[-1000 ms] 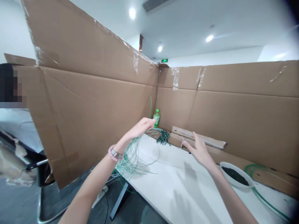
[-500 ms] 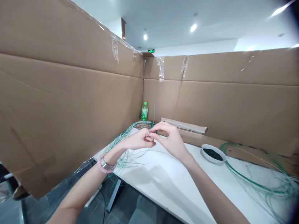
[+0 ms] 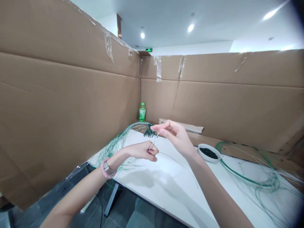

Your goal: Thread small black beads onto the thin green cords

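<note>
My left hand [image 3: 143, 150] is closed in a fist around a thin pale wire [image 3: 155, 139], low over the white table. A short stretch of the wire rises out of the fist. Above and to the right, my right hand [image 3: 175, 134] pinches its upper end between thumb and fingertips. Another thin length [image 3: 177, 159] trails right from near the left fist; whether it is the same wire I cannot tell. Behind the hands lies a bundle of green and pale wires [image 3: 116, 144], with small dark green pieces [image 3: 149, 131] at its far end.
A white bowl [image 3: 201, 155] of small dark pieces stands right of my right forearm. Coiled green wires [image 3: 251, 182] spread over the table's right side. A green bottle [image 3: 142, 114] stands in the corner of the cardboard walls [image 3: 213, 104]. A cardboard strip [image 3: 190, 127] lies at the back.
My hands were together; now they are apart, the right one higher, with a pale wire stretched between them. The upright green strand no longer shows. The view has turned slightly right.
</note>
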